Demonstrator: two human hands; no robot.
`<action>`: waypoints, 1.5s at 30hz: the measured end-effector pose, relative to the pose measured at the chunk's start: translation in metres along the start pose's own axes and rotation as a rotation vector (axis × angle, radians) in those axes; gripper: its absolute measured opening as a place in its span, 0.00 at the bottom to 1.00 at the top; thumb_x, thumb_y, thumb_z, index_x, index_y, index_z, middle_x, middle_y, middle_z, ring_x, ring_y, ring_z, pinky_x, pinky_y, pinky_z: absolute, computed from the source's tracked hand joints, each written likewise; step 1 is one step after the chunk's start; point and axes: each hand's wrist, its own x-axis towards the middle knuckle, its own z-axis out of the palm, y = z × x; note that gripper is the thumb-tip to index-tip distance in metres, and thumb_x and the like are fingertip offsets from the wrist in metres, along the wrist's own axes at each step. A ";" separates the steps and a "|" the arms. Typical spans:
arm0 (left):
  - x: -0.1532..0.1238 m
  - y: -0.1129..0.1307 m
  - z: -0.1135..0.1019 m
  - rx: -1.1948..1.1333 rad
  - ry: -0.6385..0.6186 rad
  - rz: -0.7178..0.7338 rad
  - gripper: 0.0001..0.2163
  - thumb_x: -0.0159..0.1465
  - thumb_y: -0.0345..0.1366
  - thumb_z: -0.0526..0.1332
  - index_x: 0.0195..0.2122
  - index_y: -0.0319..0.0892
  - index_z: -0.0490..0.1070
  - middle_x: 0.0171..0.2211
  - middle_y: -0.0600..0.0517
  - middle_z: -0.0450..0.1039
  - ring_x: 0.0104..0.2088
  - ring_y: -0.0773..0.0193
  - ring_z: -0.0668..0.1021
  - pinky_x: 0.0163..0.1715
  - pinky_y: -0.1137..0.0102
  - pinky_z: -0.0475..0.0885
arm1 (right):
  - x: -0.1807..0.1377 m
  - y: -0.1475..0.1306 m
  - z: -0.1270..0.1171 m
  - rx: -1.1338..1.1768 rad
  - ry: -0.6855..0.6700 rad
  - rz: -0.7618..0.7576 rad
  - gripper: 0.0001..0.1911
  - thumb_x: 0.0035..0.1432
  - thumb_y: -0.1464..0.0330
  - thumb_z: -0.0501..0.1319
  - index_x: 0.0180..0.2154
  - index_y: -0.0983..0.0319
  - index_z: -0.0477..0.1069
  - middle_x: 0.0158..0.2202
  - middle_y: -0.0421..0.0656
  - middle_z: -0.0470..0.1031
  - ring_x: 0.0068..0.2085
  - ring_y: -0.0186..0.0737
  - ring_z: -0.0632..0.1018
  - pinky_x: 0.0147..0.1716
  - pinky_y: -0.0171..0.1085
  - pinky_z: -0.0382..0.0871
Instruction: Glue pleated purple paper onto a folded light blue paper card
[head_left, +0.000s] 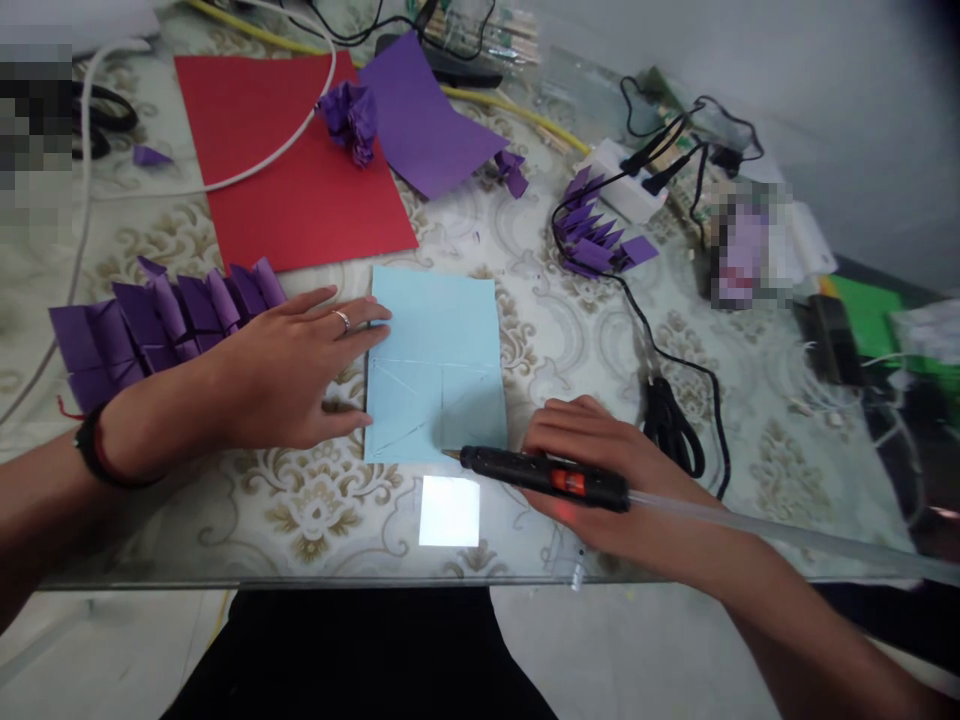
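Note:
A light blue paper sheet [439, 360] lies flat on the glass-topped table, with thin glue lines across it. My left hand [300, 370] rests open and flat on the sheet's left edge, a ring on one finger. My right hand [600, 480] is closed around a black hot glue gun [544, 472] with a clear glue stick trailing right. The gun's nozzle touches the sheet's lower right corner. A pleated purple paper strip [150, 325] lies just behind my left wrist.
A red sheet [285, 160] and a purple sheet [424, 120] lie further back with crumpled purple paper [351, 118]. More folded purple pieces [596, 235], black scissors [675, 425], a white power strip [626, 180] and cables lie at right. A small white square [448, 510] sits near the table's front edge.

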 end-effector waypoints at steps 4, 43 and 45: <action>-0.001 -0.001 0.002 0.003 0.014 -0.004 0.35 0.67 0.54 0.61 0.68 0.35 0.65 0.71 0.37 0.64 0.70 0.44 0.70 0.74 0.51 0.57 | 0.019 -0.006 -0.009 0.030 0.055 -0.036 0.08 0.66 0.70 0.62 0.32 0.58 0.67 0.30 0.37 0.71 0.32 0.39 0.72 0.39 0.42 0.57; 0.001 0.003 0.001 -0.052 -0.024 -0.037 0.35 0.67 0.52 0.61 0.69 0.35 0.65 0.72 0.36 0.63 0.72 0.44 0.67 0.76 0.52 0.52 | 0.045 0.002 -0.006 -0.017 -0.037 -0.027 0.13 0.59 0.72 0.59 0.25 0.57 0.57 0.24 0.35 0.66 0.29 0.39 0.71 0.38 0.44 0.60; 0.001 0.003 0.001 -0.040 -0.020 -0.038 0.34 0.67 0.52 0.61 0.69 0.36 0.65 0.72 0.37 0.63 0.72 0.46 0.67 0.76 0.53 0.52 | 0.038 0.006 -0.007 -0.024 -0.014 -0.014 0.14 0.59 0.71 0.59 0.25 0.57 0.57 0.24 0.35 0.66 0.28 0.39 0.70 0.38 0.44 0.60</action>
